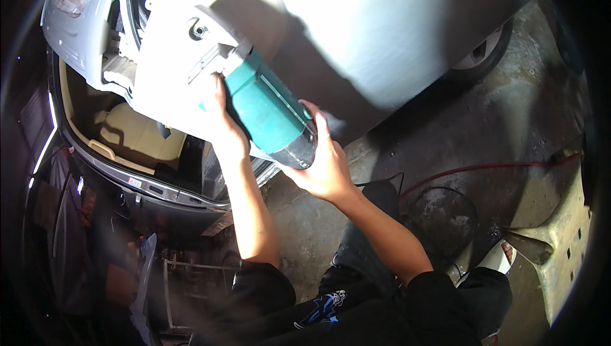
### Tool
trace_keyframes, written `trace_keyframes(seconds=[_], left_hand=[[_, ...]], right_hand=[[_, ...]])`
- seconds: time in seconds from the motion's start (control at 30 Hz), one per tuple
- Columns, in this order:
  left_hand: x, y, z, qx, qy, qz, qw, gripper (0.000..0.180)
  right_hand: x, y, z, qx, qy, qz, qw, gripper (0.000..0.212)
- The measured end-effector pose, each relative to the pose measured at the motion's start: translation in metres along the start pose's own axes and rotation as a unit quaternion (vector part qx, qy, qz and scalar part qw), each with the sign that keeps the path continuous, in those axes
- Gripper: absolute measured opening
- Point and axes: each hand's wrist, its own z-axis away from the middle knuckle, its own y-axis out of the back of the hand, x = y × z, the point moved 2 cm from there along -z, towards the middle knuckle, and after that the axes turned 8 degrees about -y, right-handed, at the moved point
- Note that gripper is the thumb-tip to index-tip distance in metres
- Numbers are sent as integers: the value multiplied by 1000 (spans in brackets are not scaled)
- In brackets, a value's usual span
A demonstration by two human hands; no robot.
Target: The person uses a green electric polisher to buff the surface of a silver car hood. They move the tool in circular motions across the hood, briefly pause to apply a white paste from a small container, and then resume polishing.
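Note:
Both my hands are wrapped round a hand-held power tool [264, 104] with a teal body, a black rear end and a grey head. My left hand [228, 133] grips its left side near the head, the thumb lying along the casing. My right hand [326, 161] closes round the black rear end, with fingertips on the far side. The tool is tilted, head toward the upper left, in front of a pale grey car body panel [375, 34]. Glare washes out much of the head and panel, so I cannot tell whether they touch.
At left a door opening shows a beige car seat [143, 133]. A car wheel [480, 53] sits beneath the panel's right side. Across the concrete floor [305, 231] runs a red hose [471, 169]. A pale plastic piece with holes [560, 250] stands at right; a metal frame [191, 266] is lower left.

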Motion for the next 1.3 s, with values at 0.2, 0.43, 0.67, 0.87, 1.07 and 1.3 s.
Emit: trace_keyframes(seconds=[0.2, 0.43, 0.67, 0.87, 1.07, 1.3], left_hand=[[-5, 34, 33, 83, 110, 128, 982, 52], [-17, 66, 75, 180, 212, 137, 951, 68], [-31, 40, 143, 193, 252, 174, 932, 82], [-18, -38, 147, -1, 91, -3, 996, 52], [59, -156, 83, -116, 65, 161, 978, 96], [82, -184, 63, -204, -6, 49, 978, 115]], right_hand=[[14, -23, 20, -67, -21, 24, 997, 98], [25, -32, 35, -144, -51, 79, 985, 96], [38, 24, 37, -193, -102, 204, 954, 89], [44, 90, 30, -68, -106, 108, 986, 97], [58, 144, 13, 30, -105, -55, 993, 93], [76, 142, 1, 19, -138, -160, 977, 72]])
